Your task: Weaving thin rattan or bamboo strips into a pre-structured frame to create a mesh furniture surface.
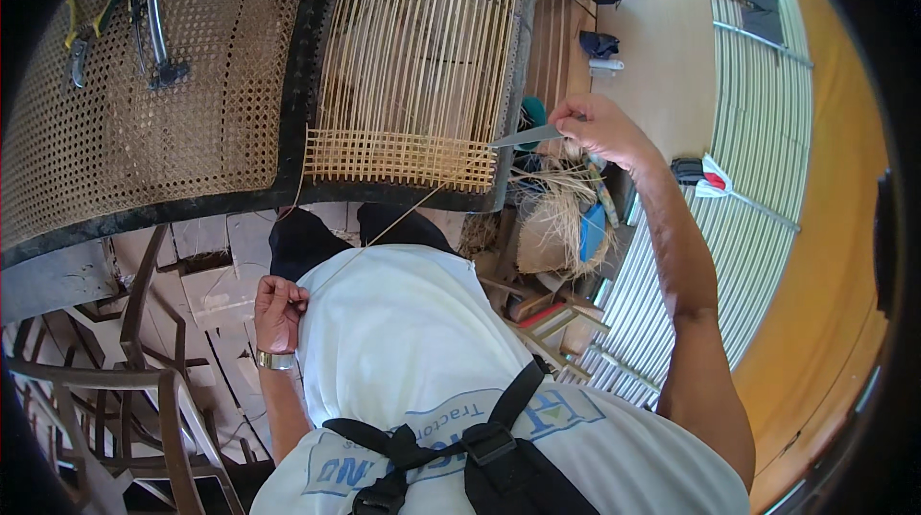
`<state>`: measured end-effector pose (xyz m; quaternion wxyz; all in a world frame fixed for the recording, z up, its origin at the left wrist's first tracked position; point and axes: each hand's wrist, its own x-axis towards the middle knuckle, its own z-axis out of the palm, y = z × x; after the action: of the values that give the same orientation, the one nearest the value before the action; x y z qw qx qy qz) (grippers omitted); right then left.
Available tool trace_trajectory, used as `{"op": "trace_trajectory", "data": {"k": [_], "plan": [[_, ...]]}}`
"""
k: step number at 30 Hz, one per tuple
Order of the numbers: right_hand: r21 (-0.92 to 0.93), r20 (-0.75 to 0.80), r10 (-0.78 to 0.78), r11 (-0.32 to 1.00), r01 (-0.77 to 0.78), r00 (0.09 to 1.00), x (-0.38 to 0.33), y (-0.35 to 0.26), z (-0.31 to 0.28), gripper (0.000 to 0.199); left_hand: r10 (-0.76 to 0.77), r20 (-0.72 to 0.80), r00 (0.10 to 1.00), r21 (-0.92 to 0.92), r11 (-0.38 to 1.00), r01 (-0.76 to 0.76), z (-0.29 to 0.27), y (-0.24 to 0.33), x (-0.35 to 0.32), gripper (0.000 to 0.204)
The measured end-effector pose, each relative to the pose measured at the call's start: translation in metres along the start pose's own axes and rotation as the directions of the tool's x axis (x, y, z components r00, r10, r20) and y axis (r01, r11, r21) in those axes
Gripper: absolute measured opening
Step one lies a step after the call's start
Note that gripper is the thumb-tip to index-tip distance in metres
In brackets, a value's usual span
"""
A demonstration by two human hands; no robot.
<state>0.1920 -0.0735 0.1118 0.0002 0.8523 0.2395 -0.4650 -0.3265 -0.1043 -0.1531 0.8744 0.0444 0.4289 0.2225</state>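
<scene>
My right hand (597,128) pinches a flat grey metal strip with a tapered end (530,136). The strip's thin end meets the right edge of the woven cane band (398,162), close to the dark frame. Lower left, by my shirt, my left hand (278,312) is closed in a pinch on a cane strand (389,227). That strand runs slanting up to the woven band. Above the band, long cane strands (413,45) stretch lengthwise across the dark wooden frame (297,83), with no cross weave among them.
A finished cane mesh panel (192,141) fills the left side, with pliers (82,50) and a hammer-like metal tool (158,35) on it. Loose cane fibres (566,198) pile up at the right of the frame. Wooden chair frames (144,381) stand lower left.
</scene>
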Motion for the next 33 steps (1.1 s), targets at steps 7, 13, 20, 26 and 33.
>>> {"op": "trace_trajectory", "data": {"k": [7, 13, 20, 26, 33], "plan": [[-0.253, -0.059, -0.135, 0.961, 0.116, 0.989, 0.008, -0.012, -0.001, 0.016, 0.001, 0.015, 1.000, 0.079, 0.997, -0.003, 0.000, 0.001, -0.002, 0.011], [-0.232, -0.049, -0.094, 0.969, 0.080, 0.994, 0.034, 0.002, 0.021, 0.022, 0.007, 0.001, 1.000, 0.056, 0.998, -0.007, 0.000, 0.004, -0.001, 0.011], [-0.156, 0.297, 0.021, 0.987, 0.027, 0.955, 0.051, 0.012, 0.011, 0.019, -0.014, 0.007, 1.000, 0.069, 0.998, 0.013, 0.000, 0.010, 0.000, 0.012], [-0.117, -0.109, -0.152, 0.983, 0.139, 0.982, 0.033, -0.007, 0.004, 0.020, 0.008, 0.012, 1.000, 0.064, 0.998, -0.009, 0.001, 0.012, 0.000, 0.012], [-0.207, -0.541, -0.332, 0.943, 0.260, 0.773, 0.001, -0.023, 0.014, 0.020, 0.010, 0.004, 1.000, 0.087, 0.996, -0.011, 0.006, 0.015, 0.000, 0.013]]}}
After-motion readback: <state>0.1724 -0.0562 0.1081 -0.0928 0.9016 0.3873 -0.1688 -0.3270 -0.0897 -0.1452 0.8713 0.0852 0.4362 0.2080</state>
